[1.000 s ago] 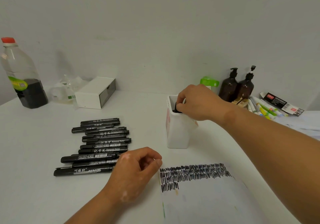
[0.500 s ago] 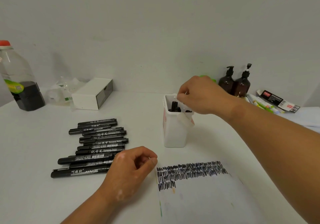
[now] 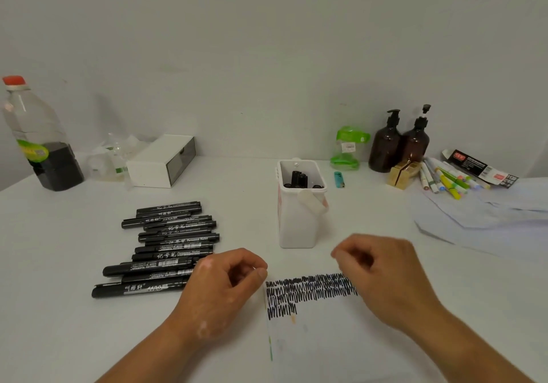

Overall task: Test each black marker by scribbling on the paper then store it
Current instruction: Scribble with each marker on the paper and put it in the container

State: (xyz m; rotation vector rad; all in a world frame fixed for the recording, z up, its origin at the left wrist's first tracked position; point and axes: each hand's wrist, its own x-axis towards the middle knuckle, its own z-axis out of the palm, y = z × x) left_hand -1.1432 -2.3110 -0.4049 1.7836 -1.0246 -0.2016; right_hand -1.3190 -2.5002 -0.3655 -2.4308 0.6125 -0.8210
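- Head camera: the left hand rests loosely curled and empty beside the black markers lying on the table.
- The right hand, blurred, hovers loosely curled and empty over the scribbled paper.
- More markers stand in the white pot.

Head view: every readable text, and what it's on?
"听雨轩 1120": nearest black marker.
"记号笔 Permanent Marker": mid-pile marker.
Too blurred to read: the markers' fine print, green jar sticker, bottle label, black packet.
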